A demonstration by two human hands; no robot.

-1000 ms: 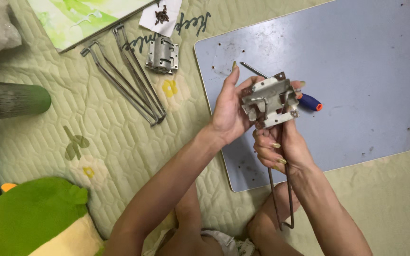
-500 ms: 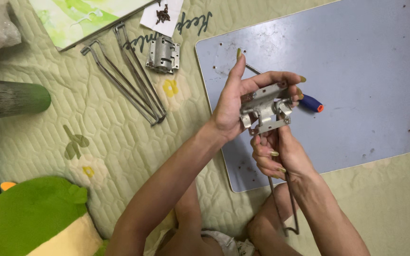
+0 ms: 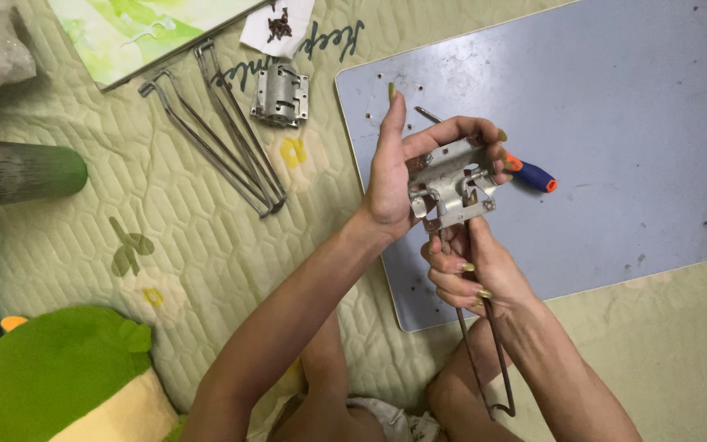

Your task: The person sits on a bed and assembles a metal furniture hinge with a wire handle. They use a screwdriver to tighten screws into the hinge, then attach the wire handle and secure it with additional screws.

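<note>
Left hand [image 3: 398,176] wraps metal bracket [image 3: 452,184], fingers closed over top edge, steadying it above grey board [image 3: 615,123]. Right hand [image 3: 472,266] clenched tight on wire leg [image 3: 484,352], leg end seated in bracket. Screwdriver [image 3: 529,172] on board, just behind.

Grey-blue board [image 3: 615,123], green quilted mat [image 3: 206,237]

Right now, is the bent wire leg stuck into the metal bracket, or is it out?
In. The wire leg runs up through the right hand into the metal bracket, which the left hand grips.
</note>
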